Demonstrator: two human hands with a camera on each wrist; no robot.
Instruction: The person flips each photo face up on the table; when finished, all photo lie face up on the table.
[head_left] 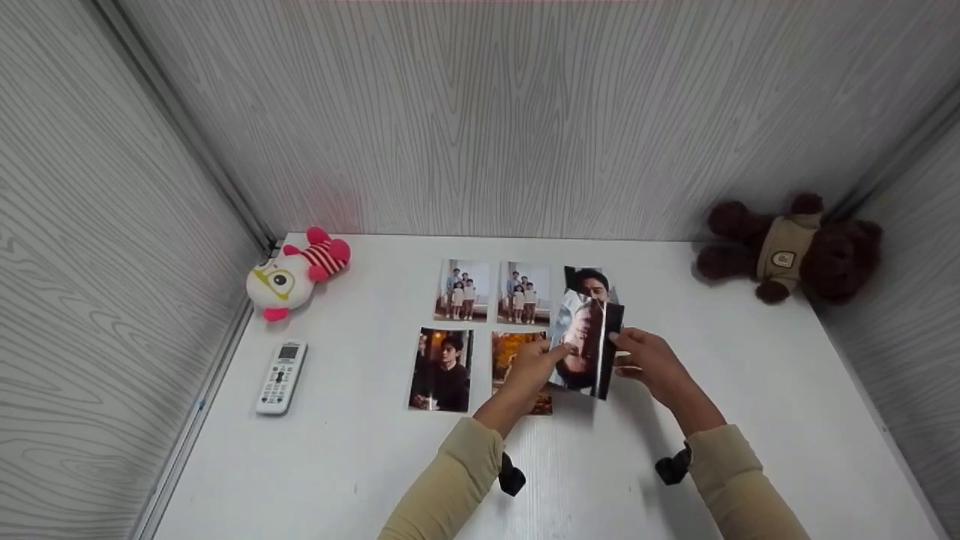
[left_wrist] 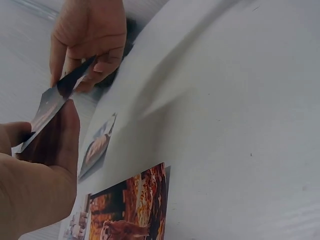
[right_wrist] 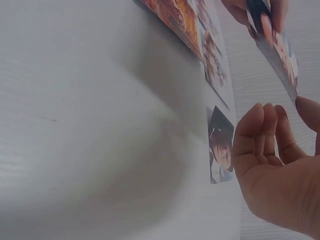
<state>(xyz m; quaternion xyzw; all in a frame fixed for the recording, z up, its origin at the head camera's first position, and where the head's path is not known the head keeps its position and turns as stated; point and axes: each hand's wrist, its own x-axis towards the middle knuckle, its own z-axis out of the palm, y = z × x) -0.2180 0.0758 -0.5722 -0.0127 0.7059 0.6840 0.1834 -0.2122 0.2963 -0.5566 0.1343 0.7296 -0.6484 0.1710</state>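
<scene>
My left hand (head_left: 531, 367) pinches a glossy portrait photo (head_left: 581, 349), with the thumb on its face and the fingers behind. The photo shows a face upside down and is tilted above the table. My right hand (head_left: 656, 364) is at its right edge, the thumb (right_wrist: 309, 112) right at that edge and the other fingers loosely bent, with a gap to the photo. Behind the held photo another portrait photo (head_left: 589, 279) lies on the table, partly covered in the head view. An autumn photo with a dog (left_wrist: 125, 215) lies under my left forearm.
Two family photos (head_left: 461, 291) lie in the back row, and a photo of a person in dark clothes (head_left: 442, 371) in front. A white remote control (head_left: 282, 377) and a pink-and-white plush toy (head_left: 296, 276) are left. A brown teddy bear (head_left: 791, 247) lies back right.
</scene>
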